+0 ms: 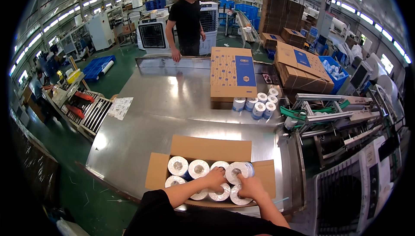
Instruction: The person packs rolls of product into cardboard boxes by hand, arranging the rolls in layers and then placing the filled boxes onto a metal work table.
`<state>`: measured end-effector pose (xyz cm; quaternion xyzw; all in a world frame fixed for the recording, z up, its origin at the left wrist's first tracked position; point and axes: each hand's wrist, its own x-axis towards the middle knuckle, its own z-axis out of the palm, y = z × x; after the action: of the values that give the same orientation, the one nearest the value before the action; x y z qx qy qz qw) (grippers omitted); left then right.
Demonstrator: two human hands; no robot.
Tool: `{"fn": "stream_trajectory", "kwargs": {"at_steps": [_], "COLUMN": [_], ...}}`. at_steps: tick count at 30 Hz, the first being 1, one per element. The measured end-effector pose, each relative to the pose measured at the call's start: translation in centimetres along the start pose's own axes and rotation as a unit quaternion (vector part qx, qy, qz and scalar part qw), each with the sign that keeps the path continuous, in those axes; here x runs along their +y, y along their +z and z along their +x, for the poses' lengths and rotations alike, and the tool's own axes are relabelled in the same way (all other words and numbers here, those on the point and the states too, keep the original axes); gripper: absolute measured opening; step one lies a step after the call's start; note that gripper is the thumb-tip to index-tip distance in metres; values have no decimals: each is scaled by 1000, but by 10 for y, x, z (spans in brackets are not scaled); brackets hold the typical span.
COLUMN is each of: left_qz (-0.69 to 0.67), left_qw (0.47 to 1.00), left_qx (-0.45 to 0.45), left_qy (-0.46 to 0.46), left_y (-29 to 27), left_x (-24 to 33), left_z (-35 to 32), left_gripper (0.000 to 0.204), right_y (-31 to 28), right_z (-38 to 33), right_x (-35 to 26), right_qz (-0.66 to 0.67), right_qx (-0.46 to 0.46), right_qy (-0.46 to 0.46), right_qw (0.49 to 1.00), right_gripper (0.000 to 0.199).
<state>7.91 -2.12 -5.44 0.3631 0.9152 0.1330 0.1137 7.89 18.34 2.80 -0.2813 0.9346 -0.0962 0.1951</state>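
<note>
In front of me an open cardboard box (263, 177) holds white paper rolls (177, 165), standing on end in two rows with their cores upward. My right hand (251, 187) grips a paper roll (244, 167) at the right end of the back row, its fingertips at the core. That roll sits higher than its neighbours and leans a little. My left hand (214, 179) lies between the rows, its fingers curled onto a back-row roll (217, 164) and its thumb at a front-row roll (219, 194). The fingertips are partly hidden at the cores.
The box rests on a metal table (129, 136). Farther back stand a printed carton (233, 73) and several wrapped rolls (258, 109). Flattened cartons (302, 69) lie at the right, near a conveyor frame (324, 115). Across the table stands a person in black (186, 19), one hand at its edge.
</note>
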Motion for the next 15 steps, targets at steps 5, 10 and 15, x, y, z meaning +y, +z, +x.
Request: {"fn": "stream_trajectory", "kwargs": {"at_steps": [5,10,15], "left_qz": [14,-3,-1], "left_qw": [1000,1000,1000], "left_qx": [-7,-1,1], "left_qy": [-1,1,4], "left_y": [-3,-2,-2], "left_x": [0,-1,0], "left_z": [0,-1,-1], "left_gripper": [46,45,45], "right_y": [0,0,1], "right_z": [1,3,3], "right_x": [0,1,2], "right_qz": [6,5,7], "right_qx": [-2,-7,-4], "right_qy": [4,1,1], "right_qw": [1000,1000,1000], "right_gripper": [60,59,58]}}
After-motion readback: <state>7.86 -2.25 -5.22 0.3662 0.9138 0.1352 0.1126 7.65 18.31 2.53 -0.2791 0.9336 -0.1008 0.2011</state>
